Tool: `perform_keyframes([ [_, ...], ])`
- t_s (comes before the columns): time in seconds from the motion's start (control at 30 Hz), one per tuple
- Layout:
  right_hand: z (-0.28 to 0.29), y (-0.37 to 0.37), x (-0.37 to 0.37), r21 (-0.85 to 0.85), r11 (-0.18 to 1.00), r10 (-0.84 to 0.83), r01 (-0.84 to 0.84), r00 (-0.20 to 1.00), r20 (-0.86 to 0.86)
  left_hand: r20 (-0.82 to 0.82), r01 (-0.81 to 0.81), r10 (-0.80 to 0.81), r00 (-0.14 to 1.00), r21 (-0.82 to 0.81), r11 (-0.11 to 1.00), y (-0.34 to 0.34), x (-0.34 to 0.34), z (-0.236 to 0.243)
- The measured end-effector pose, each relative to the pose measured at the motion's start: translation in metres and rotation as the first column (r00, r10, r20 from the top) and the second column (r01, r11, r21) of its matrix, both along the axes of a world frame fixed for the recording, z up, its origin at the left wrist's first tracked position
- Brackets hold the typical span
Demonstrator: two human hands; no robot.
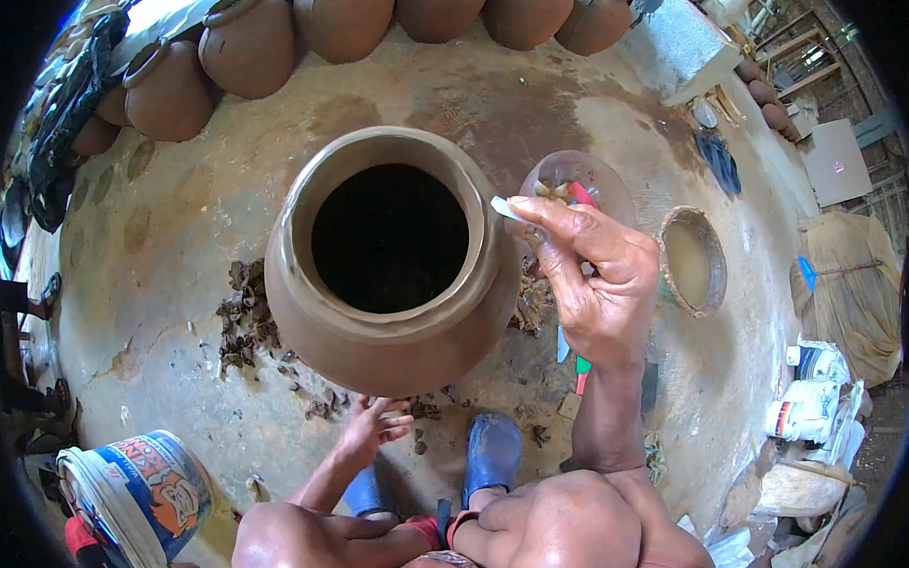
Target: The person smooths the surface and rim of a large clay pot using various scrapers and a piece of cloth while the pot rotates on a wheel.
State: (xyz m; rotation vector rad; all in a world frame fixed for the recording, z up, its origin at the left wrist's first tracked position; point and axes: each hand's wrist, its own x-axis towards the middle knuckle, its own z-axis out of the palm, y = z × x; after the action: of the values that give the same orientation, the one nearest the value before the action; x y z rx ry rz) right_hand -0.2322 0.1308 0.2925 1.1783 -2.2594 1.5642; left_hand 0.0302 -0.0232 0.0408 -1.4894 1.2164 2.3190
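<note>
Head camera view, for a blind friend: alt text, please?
Large brown clay pot; a person's right fingers hold a small white piece beside its rim, their left hand is near its body. More pots stand behind.

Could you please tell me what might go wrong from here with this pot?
The right hand pinches a small white piece close to the pot, so a slip could mark its surface. Brown scraps lie on the floor near the blue footwear and might get underfoot.

Brown pots [248, 46] line the far side, with a printed bucket [155, 494] at left and tan cloth [846, 313] at right
</note>
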Motion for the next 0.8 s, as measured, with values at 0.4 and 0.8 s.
perform_keyframes([
  [0.4, 0.006, 0.004, 0.018, 0.064, 0.997, -0.036, 0.034, 0.999, 0.017, 0.05, -0.004, 0.023, 0.998, -0.358, 0.934, -0.021, -0.014, -0.066],
  [0.8, 0.011, 0.003, 0.029, 0.057, 0.996, -0.065, 0.071, 0.994, -0.092, -0.181, -0.148, 0.056, 0.982, -0.547, 0.824, -0.086, -0.035, -0.054],
])
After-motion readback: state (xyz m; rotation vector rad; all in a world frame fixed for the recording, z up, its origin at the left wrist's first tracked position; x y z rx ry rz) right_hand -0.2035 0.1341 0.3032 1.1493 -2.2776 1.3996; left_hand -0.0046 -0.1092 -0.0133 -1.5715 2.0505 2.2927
